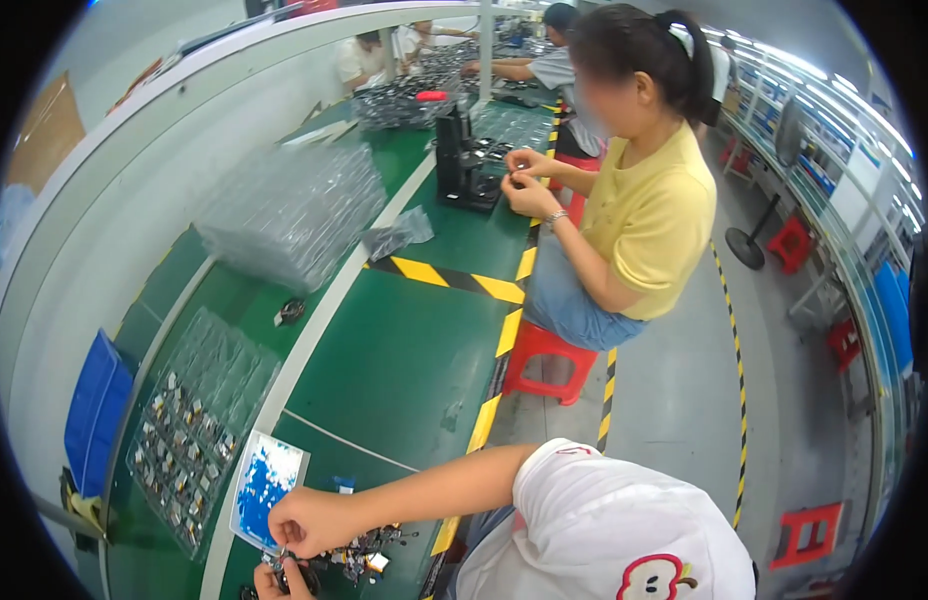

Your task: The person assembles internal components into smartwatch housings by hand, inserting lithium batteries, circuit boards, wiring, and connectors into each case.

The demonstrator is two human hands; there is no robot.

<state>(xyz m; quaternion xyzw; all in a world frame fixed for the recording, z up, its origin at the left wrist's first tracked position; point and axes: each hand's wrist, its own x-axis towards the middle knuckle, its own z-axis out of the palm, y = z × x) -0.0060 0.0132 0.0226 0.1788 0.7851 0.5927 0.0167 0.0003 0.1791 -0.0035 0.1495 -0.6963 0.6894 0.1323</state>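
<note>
My right hand (306, 522) reaches in from the right, its thumb and fingers pinched together at the near edge of a white tray (294, 458) holding small blue and white pieces. What it pinches is too small to make out. Just below, at the lower edge of the picture, my left hand (287, 580) is closed around a small dark part, partly cut off and hidden. The two hands nearly meet. Beside them lies a pile of small electronic parts with black wires (369, 553). A clear compartment tray (191, 450) with rows of similar parts lies beyond the white tray.
A blue bin (96, 412) stands at the left. Stacked clear plastic trays (296, 215) rise farther along the green table (394, 345). Yellow-black tape (484, 425) marks its edge. A co-worker in yellow (654, 220) sits on a red stool (546, 362) before a black fixture (462, 165).
</note>
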